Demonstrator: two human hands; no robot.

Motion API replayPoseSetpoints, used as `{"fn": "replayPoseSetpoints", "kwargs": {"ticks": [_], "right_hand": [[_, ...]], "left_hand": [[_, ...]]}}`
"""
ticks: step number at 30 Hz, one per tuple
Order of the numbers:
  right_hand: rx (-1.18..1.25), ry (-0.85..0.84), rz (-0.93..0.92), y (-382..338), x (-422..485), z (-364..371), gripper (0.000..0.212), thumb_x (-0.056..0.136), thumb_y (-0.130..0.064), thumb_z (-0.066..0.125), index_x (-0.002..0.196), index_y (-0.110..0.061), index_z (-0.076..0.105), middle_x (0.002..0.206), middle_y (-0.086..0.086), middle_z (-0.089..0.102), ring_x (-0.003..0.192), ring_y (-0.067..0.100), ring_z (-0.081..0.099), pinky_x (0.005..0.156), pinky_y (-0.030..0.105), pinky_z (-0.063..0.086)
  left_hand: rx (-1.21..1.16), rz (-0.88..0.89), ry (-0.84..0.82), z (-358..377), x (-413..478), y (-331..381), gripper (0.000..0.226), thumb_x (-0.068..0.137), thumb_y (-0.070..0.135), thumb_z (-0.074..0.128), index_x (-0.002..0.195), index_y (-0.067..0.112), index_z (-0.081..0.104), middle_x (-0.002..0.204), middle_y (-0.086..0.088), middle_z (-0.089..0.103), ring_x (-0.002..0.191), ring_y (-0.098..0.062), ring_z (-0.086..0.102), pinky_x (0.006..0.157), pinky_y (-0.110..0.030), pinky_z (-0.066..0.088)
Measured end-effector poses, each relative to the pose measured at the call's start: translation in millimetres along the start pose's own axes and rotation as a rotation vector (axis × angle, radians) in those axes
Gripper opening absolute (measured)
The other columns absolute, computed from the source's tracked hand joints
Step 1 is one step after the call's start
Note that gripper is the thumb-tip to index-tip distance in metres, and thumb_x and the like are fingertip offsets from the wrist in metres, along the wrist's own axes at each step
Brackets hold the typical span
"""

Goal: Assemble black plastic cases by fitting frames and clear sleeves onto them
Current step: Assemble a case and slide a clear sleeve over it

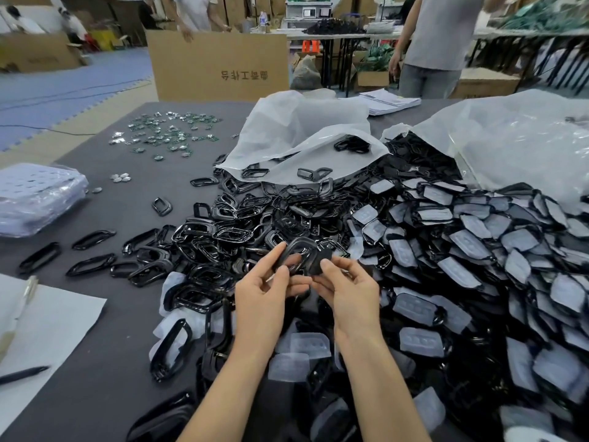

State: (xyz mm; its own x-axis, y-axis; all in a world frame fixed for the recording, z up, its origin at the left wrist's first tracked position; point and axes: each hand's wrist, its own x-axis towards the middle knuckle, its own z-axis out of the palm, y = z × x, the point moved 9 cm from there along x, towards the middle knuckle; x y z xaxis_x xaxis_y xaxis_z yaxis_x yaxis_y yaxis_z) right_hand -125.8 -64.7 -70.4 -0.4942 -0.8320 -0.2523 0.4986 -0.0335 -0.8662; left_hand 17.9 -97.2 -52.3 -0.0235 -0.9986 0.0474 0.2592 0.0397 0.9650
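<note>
My left hand pinches a glossy black frame between thumb and fingers, just above the heap. My right hand pinches a matte black case piece that meets the frame's right side. Both are held together at mid-frame over the pile of black frames. A large heap of black cases with clear sleeves spreads to the right.
White plastic bags lie open behind the pile. Small green circuit boards are scattered at the back left. A wrapped stack sits at left, paper and a pen at the near left. A cardboard box and people stand beyond the table.
</note>
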Motion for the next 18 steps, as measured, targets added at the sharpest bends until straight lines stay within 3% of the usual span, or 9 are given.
{"fn": "replayPoseSetpoints", "kwargs": {"ticks": [4,12,18], "right_hand": [[-0.007,-0.007,-0.002,0.7,0.4,0.0,0.013,0.088,0.001,0.062,0.086,-0.012,0.06,0.063,-0.003,0.07,0.057,0.007,0.066,0.053,0.017,0.052],[0.099,-0.003,0.042,5.2,2.7,0.2,0.01,0.091,-0.004,0.059,0.084,-0.01,0.062,0.069,0.002,0.071,0.062,0.008,0.067,0.056,0.018,0.053],[0.147,-0.04,0.059,5.5,0.2,6.4,0.013,0.093,-0.004,0.056,0.081,-0.006,0.061,0.07,0.007,0.07,0.061,0.012,0.065,0.059,0.02,0.055]], "left_hand": [[-0.027,-0.027,-0.048,6.2,-1.8,-2.6,0.037,0.096,-0.005,0.046,0.123,0.018,0.058,0.099,0.001,0.075,0.073,-0.018,0.073,0.064,-0.019,0.056],[-0.102,-0.091,-0.084,10.1,1.3,-8.6,0.035,0.096,-0.003,0.048,0.122,0.018,0.058,0.098,-0.003,0.076,0.074,-0.019,0.074,0.063,-0.018,0.056],[-0.014,-0.045,-0.061,4.2,4.6,-5.5,0.031,0.094,-0.001,0.053,0.112,0.023,0.064,0.091,-0.003,0.076,0.069,-0.017,0.073,0.063,-0.02,0.057]]}}
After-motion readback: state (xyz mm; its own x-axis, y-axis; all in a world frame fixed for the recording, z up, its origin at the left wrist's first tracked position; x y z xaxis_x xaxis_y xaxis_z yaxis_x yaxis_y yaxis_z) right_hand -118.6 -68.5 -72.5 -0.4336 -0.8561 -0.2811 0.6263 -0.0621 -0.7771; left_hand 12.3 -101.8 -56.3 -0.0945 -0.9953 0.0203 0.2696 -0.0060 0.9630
